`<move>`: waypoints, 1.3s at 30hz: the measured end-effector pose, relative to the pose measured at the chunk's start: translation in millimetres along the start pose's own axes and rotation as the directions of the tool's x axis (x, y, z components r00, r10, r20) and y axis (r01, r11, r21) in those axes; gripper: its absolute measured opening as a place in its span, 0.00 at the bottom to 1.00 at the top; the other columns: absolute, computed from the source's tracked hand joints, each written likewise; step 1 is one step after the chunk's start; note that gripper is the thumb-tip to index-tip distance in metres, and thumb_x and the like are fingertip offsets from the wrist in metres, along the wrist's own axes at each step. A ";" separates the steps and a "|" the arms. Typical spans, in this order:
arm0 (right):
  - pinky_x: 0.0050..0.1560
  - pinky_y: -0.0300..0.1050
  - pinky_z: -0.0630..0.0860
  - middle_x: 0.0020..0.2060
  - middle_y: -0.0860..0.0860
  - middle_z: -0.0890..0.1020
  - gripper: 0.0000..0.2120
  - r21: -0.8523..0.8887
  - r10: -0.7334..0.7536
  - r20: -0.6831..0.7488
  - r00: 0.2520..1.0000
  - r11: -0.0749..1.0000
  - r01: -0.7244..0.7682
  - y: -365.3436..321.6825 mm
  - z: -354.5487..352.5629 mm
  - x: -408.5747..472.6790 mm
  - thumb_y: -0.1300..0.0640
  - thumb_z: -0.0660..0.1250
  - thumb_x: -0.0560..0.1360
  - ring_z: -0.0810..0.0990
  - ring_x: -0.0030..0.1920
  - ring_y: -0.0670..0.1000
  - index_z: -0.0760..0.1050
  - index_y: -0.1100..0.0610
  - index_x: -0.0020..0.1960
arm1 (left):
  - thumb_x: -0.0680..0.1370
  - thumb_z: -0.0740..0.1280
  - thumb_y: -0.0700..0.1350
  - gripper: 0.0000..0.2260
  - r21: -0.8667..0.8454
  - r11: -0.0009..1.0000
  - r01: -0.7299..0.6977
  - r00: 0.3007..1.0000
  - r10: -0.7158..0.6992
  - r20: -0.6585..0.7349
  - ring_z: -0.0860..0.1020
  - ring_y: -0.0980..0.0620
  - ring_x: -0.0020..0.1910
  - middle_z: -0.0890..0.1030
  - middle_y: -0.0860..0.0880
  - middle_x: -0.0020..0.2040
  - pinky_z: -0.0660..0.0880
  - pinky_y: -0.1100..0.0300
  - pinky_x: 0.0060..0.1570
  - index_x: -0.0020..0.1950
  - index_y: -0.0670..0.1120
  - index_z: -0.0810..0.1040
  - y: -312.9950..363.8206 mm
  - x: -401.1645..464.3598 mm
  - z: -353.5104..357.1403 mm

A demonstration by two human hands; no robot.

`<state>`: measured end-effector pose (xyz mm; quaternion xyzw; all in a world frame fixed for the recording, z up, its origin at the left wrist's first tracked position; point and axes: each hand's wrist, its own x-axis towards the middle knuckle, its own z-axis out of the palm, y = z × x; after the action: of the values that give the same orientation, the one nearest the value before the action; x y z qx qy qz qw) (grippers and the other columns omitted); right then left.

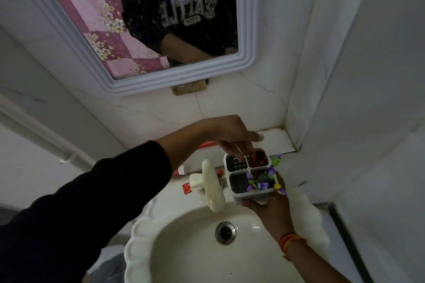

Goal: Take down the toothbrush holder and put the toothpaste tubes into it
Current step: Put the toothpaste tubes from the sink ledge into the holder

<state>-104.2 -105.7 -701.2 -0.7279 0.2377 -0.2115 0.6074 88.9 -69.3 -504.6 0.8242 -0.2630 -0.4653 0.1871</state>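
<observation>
A white toothbrush holder (239, 195) with four compartments is held above the basin's back rim, gripped from below by my right hand (269, 204). Purple and green toothbrushes (264, 179) stick out of its front right compartment. A red tube (258, 159) stands in the back right compartment. My left hand (232, 135) hovers over the holder's back edge with fingers pointing down into it; whether it still grips the red tube I cannot tell. Two more red and white toothpaste tubes (184, 170) (187, 188) lie on the sink's back ledge, behind the tap.
A cream tap (212, 185) juts over the white basin (142, 236) with its drain (225, 232). A white-framed mirror (128, 85) hangs above on the tiled wall. A narrow tiled shelf (280, 139) sits in the right corner. A white pipe (46, 140) runs at left.
</observation>
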 end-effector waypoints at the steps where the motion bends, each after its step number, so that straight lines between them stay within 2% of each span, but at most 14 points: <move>1: 0.53 0.19 0.71 0.60 0.38 0.75 0.45 0.002 -0.004 0.002 1.000 1.000 0.004 -0.7 0.1 -0.5 0.65 0.85 0.56 0.72 0.58 0.23 0.68 0.53 0.68 | 0.80 0.66 0.60 0.24 -0.077 0.997 0.002 1.000 -0.002 0.001 0.88 0.45 0.48 0.88 0.43 0.50 0.83 0.54 0.50 0.56 0.38 0.84 -7.6 -0.4 -5.1; 4: 0.55 0.21 0.71 0.61 0.38 0.76 0.45 -0.005 -0.014 -0.006 1.000 1.000 0.014 -0.9 0.4 -0.7 0.62 0.86 0.56 0.73 0.60 0.28 0.70 0.55 0.69 | 0.81 0.67 0.55 0.21 -0.125 0.992 0.027 0.991 -0.043 -0.129 0.87 0.45 0.49 0.88 0.42 0.51 0.81 0.57 0.46 0.57 0.37 0.83 -35.2 4.8 -17.5; 7: 0.56 0.21 0.70 0.61 0.41 0.77 0.45 -0.010 -0.023 -0.012 1.000 1.000 0.023 -1.1 1.3 0.1 0.62 0.86 0.55 0.74 0.60 0.28 0.71 0.56 0.68 | 0.79 0.71 0.46 0.13 0.070 0.994 0.079 0.967 -0.060 -0.246 0.87 0.47 0.45 0.87 0.42 0.50 0.81 0.56 0.49 0.56 0.37 0.83 -73.9 11.8 -27.0; 9: 0.57 0.20 0.69 0.61 0.41 0.77 0.45 -0.023 -0.014 -0.018 1.000 1.000 0.014 -0.4 1.1 0.3 0.61 0.86 0.55 0.73 0.61 0.27 0.70 0.54 0.67 | 0.77 0.73 0.43 0.11 0.222 0.966 0.131 0.970 -0.078 -0.232 0.87 0.47 0.46 0.88 0.42 0.50 0.83 0.53 0.55 0.55 0.38 0.84 -105.0 12.5 -30.9; 11: 0.58 0.20 0.67 0.61 0.43 0.77 0.45 -0.044 -0.013 -0.014 1.000 0.999 0.012 0.7 1.5 1.1 0.58 0.86 0.55 0.72 0.61 0.26 0.69 0.54 0.68 | 0.73 0.75 0.44 0.09 0.384 0.906 0.176 0.972 -0.099 -0.212 0.87 0.50 0.44 0.88 0.45 0.48 0.83 0.51 0.56 0.51 0.41 0.87 -129.7 9.9 -31.9; 14: 0.60 0.19 0.65 0.64 0.48 0.75 0.49 -0.090 -0.013 -0.016 1.000 0.996 0.012 5.4 0.8 1.8 0.49 0.84 0.55 0.69 0.62 0.25 0.69 0.59 0.71 | 0.69 0.77 0.45 0.12 0.500 0.828 0.254 0.958 -0.147 -0.244 0.86 0.49 0.43 0.86 0.49 0.44 0.84 0.52 0.49 0.50 0.44 0.84 -150.6 5.7 -26.0; 18: 0.60 0.17 0.63 0.65 0.52 0.78 0.52 -0.144 0.020 -0.005 1.000 0.989 -0.021 10.0 1.9 1.8 0.31 0.79 0.55 0.68 0.62 0.24 0.73 0.61 0.69 | 0.73 0.75 0.49 0.10 0.663 0.725 0.186 0.982 -0.125 -0.139 0.82 0.57 0.37 0.85 0.53 0.35 0.83 0.53 0.50 0.48 0.44 0.86 -173.5 -1.1 -9.1; 21: 0.59 0.17 0.64 0.64 0.54 0.78 0.50 -0.144 0.024 0.006 1.000 0.989 -0.023 9.4 3.0 1.6 0.41 0.82 0.54 0.68 0.61 0.23 0.72 0.64 0.68 | 0.75 0.74 0.50 0.14 0.673 0.711 0.203 0.979 -0.128 -0.160 0.82 0.59 0.34 0.88 0.51 0.39 0.82 0.59 0.43 0.58 0.47 0.85 -189.3 -2.9 3.2; 23: 0.58 0.17 0.64 0.62 0.54 0.79 0.51 -0.139 0.024 0.011 1.000 0.990 -0.022 8.8 3.8 1.7 0.43 0.85 0.52 0.69 0.60 0.22 0.72 0.65 0.68 | 0.75 0.74 0.50 0.16 0.648 0.730 0.219 0.974 -0.126 -0.187 0.83 0.57 0.35 0.88 0.49 0.41 0.83 0.59 0.45 0.61 0.46 0.83 -195.9 -2.9 12.5; 26: 0.58 0.17 0.64 0.61 0.52 0.80 0.50 -0.154 0.036 0.023 0.999 0.987 -0.032 10.2 3.5 1.2 0.38 0.79 0.53 0.71 0.60 0.25 0.73 0.64 0.67 | 0.74 0.75 0.50 0.17 0.672 0.697 0.249 0.963 -0.107 -0.246 0.86 0.53 0.41 0.88 0.49 0.44 0.84 0.55 0.48 0.59 0.45 0.82 -199.9 -1.8 24.6; 29: 0.59 0.18 0.65 0.62 0.54 0.80 0.49 -0.201 0.035 0.016 0.999 0.979 -0.031 13.7 3.4 2.5 0.37 0.78 0.53 0.76 0.61 0.40 0.74 0.64 0.66 | 0.75 0.74 0.51 0.16 0.697 0.676 0.241 0.958 -0.048 -0.284 0.85 0.48 0.46 0.87 0.47 0.48 0.83 0.53 0.49 0.59 0.44 0.81 -200.1 -2.0 31.9; 32: 0.60 0.20 0.67 0.62 0.54 0.80 0.49 -0.232 0.051 0.031 0.998 0.972 -0.042 17.5 2.1 2.8 0.37 0.81 0.53 0.77 0.63 0.48 0.74 0.61 0.66 | 0.78 0.70 0.49 0.14 0.732 0.645 0.221 0.952 0.018 -0.304 0.84 0.44 0.50 0.84 0.44 0.53 0.82 0.52 0.49 0.60 0.44 0.80 -197.2 -5.1 31.1; 37: 0.60 0.21 0.68 0.62 0.51 0.80 0.46 -0.223 0.051 0.052 0.997 0.974 -0.038 20.1 1.0 4.2 0.41 0.82 0.54 0.77 0.65 0.50 0.74 0.58 0.67 | 0.80 0.65 0.43 0.08 0.794 0.570 0.209 0.932 0.130 -0.338 0.83 0.44 0.48 0.83 0.44 0.50 0.80 0.54 0.43 0.56 0.43 0.80 -185.6 -14.1 14.7; 39: 0.60 0.20 0.67 0.63 0.52 0.80 0.46 -0.215 0.038 0.044 0.998 0.976 -0.028 20.1 1.5 4.6 0.43 0.83 0.54 0.77 0.65 0.49 0.74 0.58 0.67 | 0.80 0.66 0.47 0.09 0.779 0.594 0.198 0.903 0.200 -0.381 0.83 0.45 0.47 0.83 0.44 0.50 0.81 0.54 0.45 0.54 0.44 0.82 -179.6 -17.5 3.0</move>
<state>-101.4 -110.3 -721.2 -0.7900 0.2566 -0.1570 0.5343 125.4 83.3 -593.8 0.8999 -0.3963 -0.1021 -0.1509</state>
